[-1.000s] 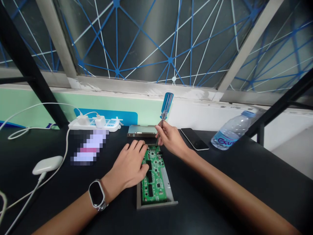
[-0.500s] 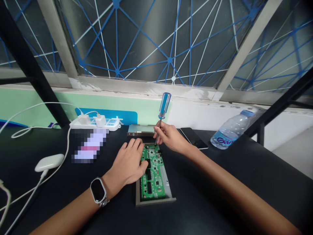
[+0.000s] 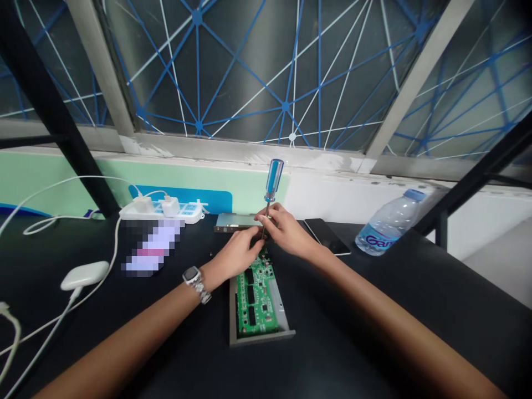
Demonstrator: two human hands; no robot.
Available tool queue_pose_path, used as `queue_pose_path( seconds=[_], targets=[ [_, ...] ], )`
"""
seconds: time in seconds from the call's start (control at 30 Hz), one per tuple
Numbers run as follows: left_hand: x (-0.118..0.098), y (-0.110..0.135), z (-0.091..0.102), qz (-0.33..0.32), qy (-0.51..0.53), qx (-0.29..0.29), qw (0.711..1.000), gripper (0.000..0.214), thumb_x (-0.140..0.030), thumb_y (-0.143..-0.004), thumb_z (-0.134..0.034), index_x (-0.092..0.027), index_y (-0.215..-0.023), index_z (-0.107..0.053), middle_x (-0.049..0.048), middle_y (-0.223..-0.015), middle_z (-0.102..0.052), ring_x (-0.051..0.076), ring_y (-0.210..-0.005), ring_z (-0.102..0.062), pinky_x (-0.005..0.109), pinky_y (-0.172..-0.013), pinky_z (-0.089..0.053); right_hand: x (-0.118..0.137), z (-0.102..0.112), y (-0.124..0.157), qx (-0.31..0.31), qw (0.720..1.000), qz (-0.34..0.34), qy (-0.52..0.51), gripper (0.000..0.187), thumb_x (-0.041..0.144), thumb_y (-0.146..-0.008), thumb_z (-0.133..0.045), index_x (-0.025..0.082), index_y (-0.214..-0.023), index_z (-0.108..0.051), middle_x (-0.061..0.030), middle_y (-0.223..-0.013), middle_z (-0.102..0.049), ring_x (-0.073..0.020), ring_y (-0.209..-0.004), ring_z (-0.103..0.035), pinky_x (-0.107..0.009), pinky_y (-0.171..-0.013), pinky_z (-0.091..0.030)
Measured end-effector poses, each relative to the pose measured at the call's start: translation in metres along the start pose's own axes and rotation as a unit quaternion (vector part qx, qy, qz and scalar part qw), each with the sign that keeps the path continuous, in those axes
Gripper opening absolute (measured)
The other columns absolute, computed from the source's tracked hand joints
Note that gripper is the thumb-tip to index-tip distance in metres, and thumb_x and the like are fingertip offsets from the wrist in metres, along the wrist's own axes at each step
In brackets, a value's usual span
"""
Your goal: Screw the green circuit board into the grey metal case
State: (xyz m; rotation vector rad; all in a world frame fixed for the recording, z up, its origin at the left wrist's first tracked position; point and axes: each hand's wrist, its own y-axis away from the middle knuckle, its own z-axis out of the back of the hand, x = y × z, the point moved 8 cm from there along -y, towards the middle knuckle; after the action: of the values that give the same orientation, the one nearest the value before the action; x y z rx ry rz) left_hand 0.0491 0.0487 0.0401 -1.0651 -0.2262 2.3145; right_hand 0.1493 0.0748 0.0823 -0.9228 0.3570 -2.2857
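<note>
My right hand (image 3: 288, 230) is closed around the metal shaft of a screwdriver (image 3: 273, 180) with a clear and blue handle. The tool stands nearly upright, handle up, over the far end of a green circuit board (image 3: 258, 299). The board lies in a grey metal tray-like casing (image 3: 233, 327) with a raised near edge. Beside the shaft's lower end, my left hand (image 3: 236, 252) has its thumb and fingers drawn together in a pinch. Whatever lies between them is hidden, and so is the screwdriver's tip. A watch is on my left wrist.
Behind the hands lies a flat metal cover (image 3: 233, 220), with a dark phone (image 3: 326, 235) to its right. A water bottle (image 3: 388, 224) stands farther right. On the left are a power strip (image 3: 189, 210), white cables, a white charging puck (image 3: 85, 274) and a blurred-out item.
My left hand has left the board's left side and moved forward to the screwdriver's lower end, its fingers now pinched. The screwdriver and right hand have shifted slightly left.
</note>
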Motion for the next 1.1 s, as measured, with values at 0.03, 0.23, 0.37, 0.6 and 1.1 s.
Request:
queue_pose_path(
  seconds=[0.03,0.23,0.37,0.6,1.1],
  targets=[
    [0.000,-0.005,-0.001,-0.009,0.024,-0.012,1.000,0.023,-0.023,-0.095,-0.045,-0.017,-0.104,-0.064,0.0086,-0.101,-0.072,0.024,-0.092,-0.066,0.036,-0.084,-0.050,-0.001,0.000,0.000,0.003,1.000,0.000,0.000,0.025,0.035,-0.098,-0.046,0.020,-0.094,-0.065,-0.0077,-0.096,-0.058,-0.0208,-0.088,-0.060,-0.037,-0.084,-0.047],
    [0.010,-0.008,-0.001,-0.003,0.058,-0.068,0.996,0.025,-0.021,-0.095,-0.044,-0.015,-0.087,-0.067,0.0039,-0.080,-0.071,0.018,-0.071,-0.064,0.028,-0.068,-0.048,-0.002,-0.002,0.001,0.022,0.999,-0.022,-0.024,0.026,0.038,-0.097,-0.046,0.020,-0.090,-0.063,-0.0059,-0.092,-0.061,-0.0172,-0.073,-0.062,-0.033,-0.073,-0.048],
    [0.009,-0.003,0.000,-0.004,0.073,-0.081,0.994,0.025,-0.022,-0.096,-0.045,-0.016,-0.093,-0.070,0.0061,-0.092,-0.075,0.021,-0.084,-0.069,0.030,-0.078,-0.049,-0.001,0.013,-0.001,-0.041,0.997,-0.054,-0.041,0.026,0.048,-0.090,-0.057,0.022,-0.088,-0.053,-0.0028,-0.082,-0.063,-0.0161,-0.063,-0.060,-0.031,-0.062,-0.046],
    [0.008,-0.003,0.000,-0.013,0.092,-0.093,0.991,0.027,-0.026,-0.097,-0.048,-0.019,-0.100,-0.074,0.0045,-0.099,-0.076,0.022,-0.092,-0.070,0.031,-0.084,-0.050,0.014,0.042,-0.006,-0.154,0.987,-0.041,0.020,0.038,0.053,-0.086,-0.059,0.022,-0.070,-0.045,0.0010,-0.061,-0.055,-0.0146,-0.056,-0.052,-0.029,-0.056,-0.038],
    [0.011,-0.001,0.000,-0.003,0.078,-0.113,0.991,0.024,-0.024,-0.095,-0.053,-0.023,-0.103,-0.076,0.0006,-0.101,-0.077,0.023,-0.091,-0.072,0.030,-0.082,-0.051,0.025,0.054,-0.013,-0.198,0.949,-0.108,0.222,0.056,0.065,-0.080,-0.057,0.023,-0.050,-0.040,0.0012,-0.044,-0.044,-0.0135,-0.044,-0.037,-0.029,-0.049,-0.022]
  ],
)
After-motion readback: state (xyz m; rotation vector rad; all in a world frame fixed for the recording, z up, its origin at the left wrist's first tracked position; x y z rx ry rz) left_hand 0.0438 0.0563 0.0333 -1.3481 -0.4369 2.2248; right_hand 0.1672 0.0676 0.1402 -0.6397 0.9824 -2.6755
